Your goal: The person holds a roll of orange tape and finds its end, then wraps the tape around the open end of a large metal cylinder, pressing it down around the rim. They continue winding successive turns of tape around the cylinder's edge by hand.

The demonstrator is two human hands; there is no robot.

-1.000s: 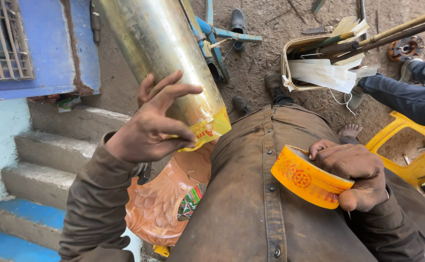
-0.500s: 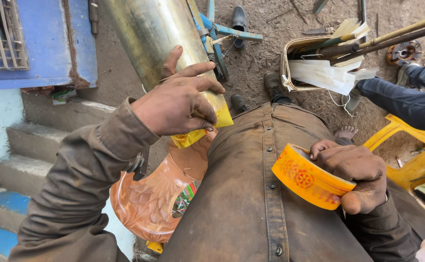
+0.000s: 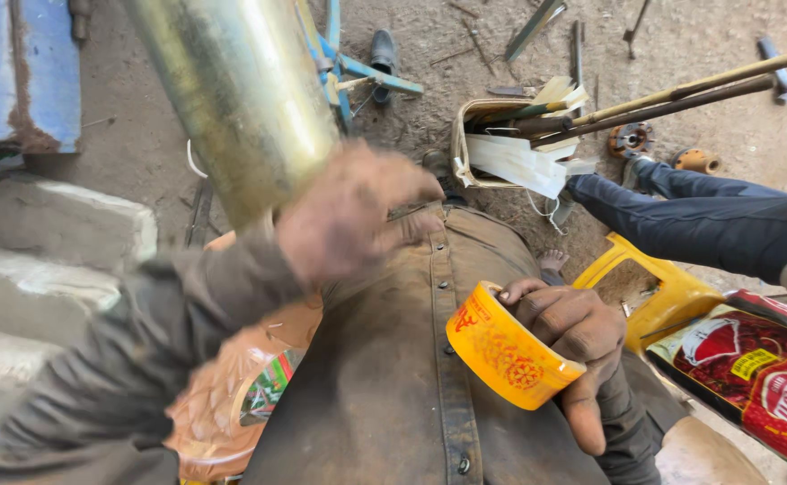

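The right hand (image 3: pixel 566 337) has its fingers (image 3: pixel 537 301) curled through the core and over the outer face of a yellow tape roll (image 3: pixel 506 357), closed firmly on it just in front of the brown shirt (image 3: pixel 393 395). The roll looks light and rigid as a ring, its wound surface smooth and probably slick, so a hold through the hollow core seems the safest place to take it.

The left hand (image 3: pixel 349 211) is blurred; its fingers (image 3: pixel 402 224) seem loosely spread and lie against the lower end of a large brass-coloured metal cylinder (image 3: pixel 241 90), flat on it, not pinching. The cylinder appears heavy, stiff and polished, likely to slide under a bare palm, and is better steadied with a broad flat hand than gripped.

Below the left fingers, an orange plastic bag (image 3: pixel 223 404) sags, soft and crinkled; its contents are hidden. Beyond the fingers, on the dirt floor (image 3: pixel 717 36), an open cardboard box (image 3: pixel 465 135) holds pale strips and long rods. To the right of the right hand sits a yellow plastic part (image 3: pixel 663 296), with another person's leg in blue trousers (image 3: pixel 699 211) above it.
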